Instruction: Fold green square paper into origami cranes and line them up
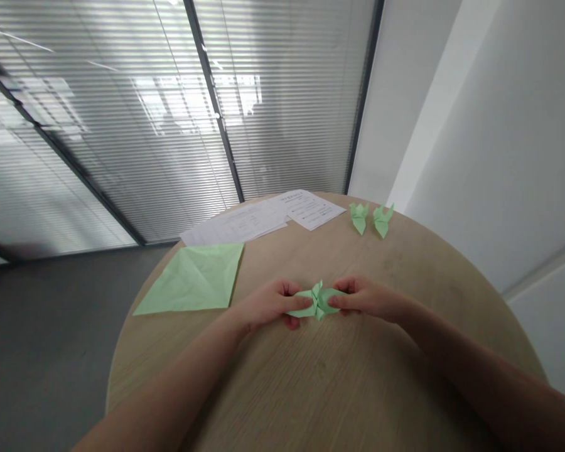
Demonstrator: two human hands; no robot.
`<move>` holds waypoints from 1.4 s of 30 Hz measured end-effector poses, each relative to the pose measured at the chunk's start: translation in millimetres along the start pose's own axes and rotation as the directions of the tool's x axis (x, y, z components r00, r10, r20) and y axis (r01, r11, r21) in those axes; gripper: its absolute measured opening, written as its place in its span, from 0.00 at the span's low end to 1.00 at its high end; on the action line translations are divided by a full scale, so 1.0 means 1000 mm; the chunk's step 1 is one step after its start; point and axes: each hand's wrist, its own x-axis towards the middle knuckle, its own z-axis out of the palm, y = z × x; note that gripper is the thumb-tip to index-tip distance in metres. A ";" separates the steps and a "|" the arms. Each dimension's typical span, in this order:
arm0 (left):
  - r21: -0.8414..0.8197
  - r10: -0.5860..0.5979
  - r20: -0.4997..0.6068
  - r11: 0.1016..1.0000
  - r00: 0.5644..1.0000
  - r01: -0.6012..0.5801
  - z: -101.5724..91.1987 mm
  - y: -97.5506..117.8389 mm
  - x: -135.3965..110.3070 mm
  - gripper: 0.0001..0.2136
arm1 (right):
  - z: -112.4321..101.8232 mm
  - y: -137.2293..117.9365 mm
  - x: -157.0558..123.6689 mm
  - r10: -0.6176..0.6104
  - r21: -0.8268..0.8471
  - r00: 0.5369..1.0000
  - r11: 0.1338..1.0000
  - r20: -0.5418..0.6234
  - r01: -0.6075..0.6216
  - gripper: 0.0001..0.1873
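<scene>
A small folded figure of light green paper [318, 301] is held just above the round wooden table [339, 383], near its middle. My left hand [270, 305] pinches the figure's left end, fingers closed on it. My right hand [365, 297] pinches its right end in the same way. A pointed flap sticks up from the figure between the two hands.
A creased square sheet of green paper [193, 279] lies flat at the table's left. Two finished green paper figures [371, 218] stand at the far right edge. White printed sheets [263, 218] lie at the far edge. Glass walls with blinds stand behind.
</scene>
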 end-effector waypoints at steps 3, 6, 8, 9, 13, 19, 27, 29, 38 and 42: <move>0.001 -0.025 -0.015 1.000 1.000 0.025 -0.001 -0.001 0.000 0.22 | -0.002 0.004 0.001 0.000 0.030 1.000 1.000 0.002 0.000 0.21; 0.004 -0.046 -0.030 0.999 0.999 0.046 -0.002 -0.002 0.000 0.21 | -0.003 0.008 0.003 -0.005 0.069 1.000 0.998 0.002 0.005 0.19; 0.011 -0.047 -0.030 0.999 0.998 0.047 -0.003 -0.003 0.001 0.21 | -0.004 0.009 0.004 -0.005 0.086 1.000 0.996 0.003 0.004 0.19; 0.014 -0.045 -0.028 0.999 0.999 0.046 -0.003 -0.003 0.001 0.21 | -0.004 0.009 0.004 -0.007 0.094 1.000 0.996 0.003 0.006 0.19; 0.020 -0.035 -0.024 0.999 0.999 0.035 -0.005 -0.003 0.000 0.20 | -0.006 0.011 0.004 -0.037 0.117 0.999 0.993 0.010 0.035 0.19; 0.029 -0.034 -0.026 0.999 0.999 0.034 -0.007 -0.002 0.000 0.21 | -0.008 0.012 0.003 -0.032 0.157 0.999 0.987 0.016 0.029 0.19; 0.030 -0.060 -0.018 0.998 0.998 0.061 -0.007 0.000 -0.002 0.22 | -0.011 0.013 0.003 -0.046 0.133 0.998 0.990 0.035 0.041 0.18; 0.034 -0.071 -0.017 0.997 0.997 0.071 -0.007 0.000 -0.002 0.22 | -0.011 0.014 0.003 -0.049 0.138 0.998 0.990 0.041 0.042 0.17; 0.002 -0.069 -0.019 0.998 0.997 0.069 -0.006 0.000 -0.002 0.21 | -0.010 0.012 0.003 -0.029 0.159 0.999 0.987 0.025 0.025 0.17; -0.002 -0.055 -0.047 0.998 0.997 0.055 -0.006 -0.001 -0.001 0.22 | -0.010 0.013 0.004 -0.026 0.175 1.000 0.984 0.007 0.024 0.17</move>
